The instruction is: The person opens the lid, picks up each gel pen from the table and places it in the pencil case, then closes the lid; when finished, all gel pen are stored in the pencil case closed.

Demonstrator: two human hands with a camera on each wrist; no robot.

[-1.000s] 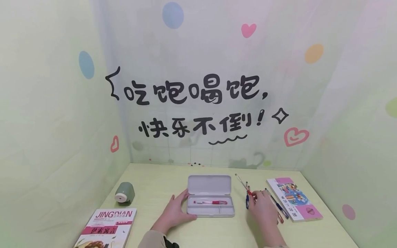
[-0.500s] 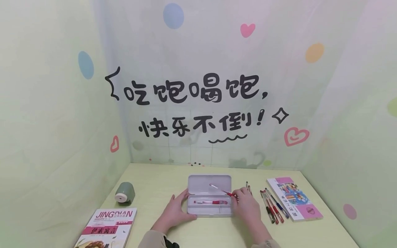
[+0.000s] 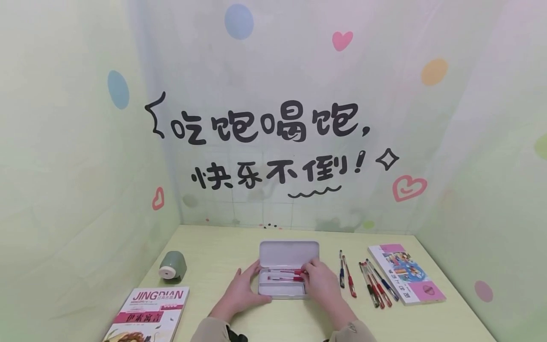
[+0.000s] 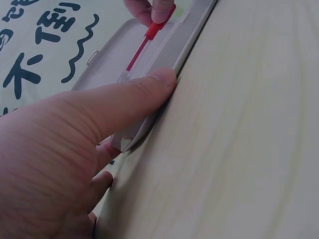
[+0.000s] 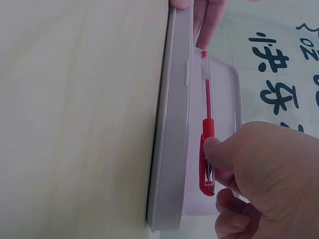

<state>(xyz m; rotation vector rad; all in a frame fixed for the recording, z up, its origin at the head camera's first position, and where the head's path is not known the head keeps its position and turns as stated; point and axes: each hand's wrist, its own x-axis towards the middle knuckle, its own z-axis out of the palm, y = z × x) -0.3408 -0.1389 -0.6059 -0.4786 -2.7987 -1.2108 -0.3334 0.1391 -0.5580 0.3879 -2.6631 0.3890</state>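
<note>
An opened pale pencil case (image 3: 288, 254) lies on the table, lid leaning back. My left hand (image 3: 243, 292) grips its left end, with the thumb (image 4: 144, 94) along the front side and fingers behind the end. My right hand (image 3: 322, 282) pinches a red gel pen (image 5: 208, 104) between thumb and fingers, over the case's rear compartment. Another red gel pen (image 3: 284, 279) lies in that compartment in the head view. Whether the held pen touches the case floor, I cannot tell.
Right of the case lie a blue pen (image 3: 341, 270) and a red pen (image 3: 349, 278). Several more pens (image 3: 378, 287) lie beside a pink-and-white book (image 3: 406, 274). At left are a green pencil sharpener (image 3: 173, 267) and another book (image 3: 147, 313).
My right hand has carried a red pen from the group on the right, leftward and down to the case. My left hand has stayed at the case's left end.
</note>
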